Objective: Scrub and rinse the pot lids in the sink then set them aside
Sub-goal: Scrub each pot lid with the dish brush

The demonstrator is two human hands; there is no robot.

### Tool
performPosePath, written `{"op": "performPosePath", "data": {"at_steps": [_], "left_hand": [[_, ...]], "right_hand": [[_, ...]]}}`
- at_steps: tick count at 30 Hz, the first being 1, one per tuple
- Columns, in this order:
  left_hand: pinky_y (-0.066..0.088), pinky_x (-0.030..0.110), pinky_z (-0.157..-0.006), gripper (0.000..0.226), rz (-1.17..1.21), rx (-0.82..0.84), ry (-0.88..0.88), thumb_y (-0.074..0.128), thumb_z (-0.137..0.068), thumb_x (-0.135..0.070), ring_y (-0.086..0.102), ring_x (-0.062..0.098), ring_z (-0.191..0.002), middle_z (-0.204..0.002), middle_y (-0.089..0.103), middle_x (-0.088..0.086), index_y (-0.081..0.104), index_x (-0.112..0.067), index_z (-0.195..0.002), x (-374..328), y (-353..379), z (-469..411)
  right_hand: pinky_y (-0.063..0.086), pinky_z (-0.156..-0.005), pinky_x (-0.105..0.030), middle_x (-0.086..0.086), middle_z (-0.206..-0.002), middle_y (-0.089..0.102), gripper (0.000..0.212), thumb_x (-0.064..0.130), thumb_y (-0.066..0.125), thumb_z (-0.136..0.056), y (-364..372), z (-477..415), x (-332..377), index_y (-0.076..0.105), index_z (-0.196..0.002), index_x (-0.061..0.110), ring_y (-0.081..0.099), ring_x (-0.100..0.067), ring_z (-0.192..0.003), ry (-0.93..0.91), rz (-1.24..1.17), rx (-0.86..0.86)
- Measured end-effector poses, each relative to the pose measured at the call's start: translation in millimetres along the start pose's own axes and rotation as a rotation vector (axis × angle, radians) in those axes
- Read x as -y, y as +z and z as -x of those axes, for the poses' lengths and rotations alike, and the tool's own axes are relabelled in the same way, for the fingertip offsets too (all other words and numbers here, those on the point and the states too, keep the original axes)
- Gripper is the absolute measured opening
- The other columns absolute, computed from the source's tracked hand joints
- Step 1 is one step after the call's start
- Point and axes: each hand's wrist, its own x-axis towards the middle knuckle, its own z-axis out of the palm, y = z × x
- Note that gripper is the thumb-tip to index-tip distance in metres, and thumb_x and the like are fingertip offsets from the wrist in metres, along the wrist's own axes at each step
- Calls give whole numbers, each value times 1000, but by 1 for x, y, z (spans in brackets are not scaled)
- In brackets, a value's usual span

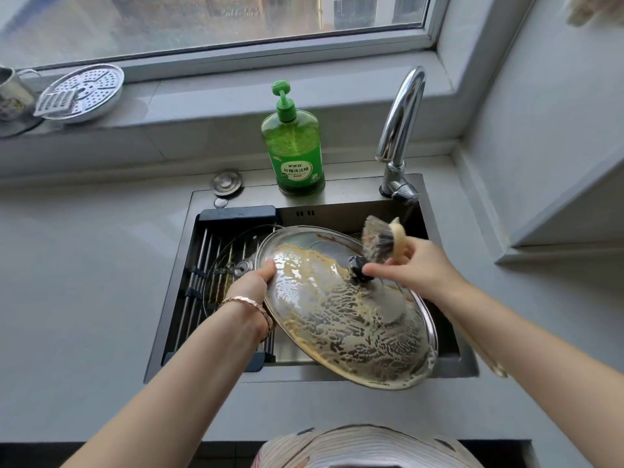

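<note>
**Soapy lid gets a scrub over the kitchen sink**

A striped garment (364, 447) fills the bottom edge of the frame, closest to the lens, as a person's two bare forearms reach out over a grey countertop (84, 298) toward a stainless steel sink (337, 194). Held tilted above the basin is a large glass pot lid (347, 315), its surface streaked with yellowish foam. The left hand (251, 285), a bracelet (250, 307) at its wrist, grips the lid's rim at the left edge. The right hand (415, 268) is clenched around the handle of a dish brush (381, 239), whose bristles sit raised just behind the black knob (358, 266) and appear clear of the glass.

A second glass lid (233, 265) lies on the drain rack (216, 285) in the basin's left half, partly hidden by the first.

To finish this pass well, the brush likely wants firm circular strokes around the knob's base and along the metal rim, where residue tends to collect, while the left hand keeps the slippery lid braced over the basin so drips fall inside.

By count: two lids, one brush, one faucet (401, 130), which does not appear to be running, one green dish soap bottle (293, 143), one perforated steamer plate (82, 92) on the windowsill, and one small metal sink plug (227, 181).
</note>
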Motion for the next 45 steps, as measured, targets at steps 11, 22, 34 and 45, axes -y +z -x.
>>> {"op": "performPosePath", "data": {"at_steps": [11, 22, 34, 45], "left_hand": [[52, 23, -44, 25, -62, 209, 118, 52, -91, -31, 62, 17, -43, -53, 65, 4, 59, -6, -87, -26, 17, 17], [50, 40, -78, 38, 209, -49, 172, 38, -97, -45, 59, 25, -76, -89, 60, 11, 53, -11, -104, 18, 19, 19], [51, 43, -83, 40, 174, -177, 271, 50, -91, -48, 61, 29, -83, -86, 61, 9, 54, -11, -78, 25, 30, 32], [50, 40, -77, 42, 157, -226, 333, 53, -89, -50, 59, 26, -76, -76, 59, 4, 52, -11, -72, 17, 34, 35]], "right_hand": [[45, -62, -27, -2, -76, 65, 29, 36, 77, -69, 33, -14, 9, 67, -82, 12, 60, -17, -73, 197, -160, -120], [45, -91, -36, 2, -120, 52, 80, 68, 48, -79, 19, 3, 19, 28, -145, 27, 53, -18, -110, 56, 56, -89], [47, -84, -37, 4, -99, 67, 12, 38, 66, -82, 24, 16, -17, 68, -90, 29, 59, -20, -97, 71, -1, -175], [50, -72, -28, 9, -91, 69, 34, 27, 76, -75, 40, 23, -15, 70, -109, 26, 61, -8, -85, -58, -292, -96]]}}
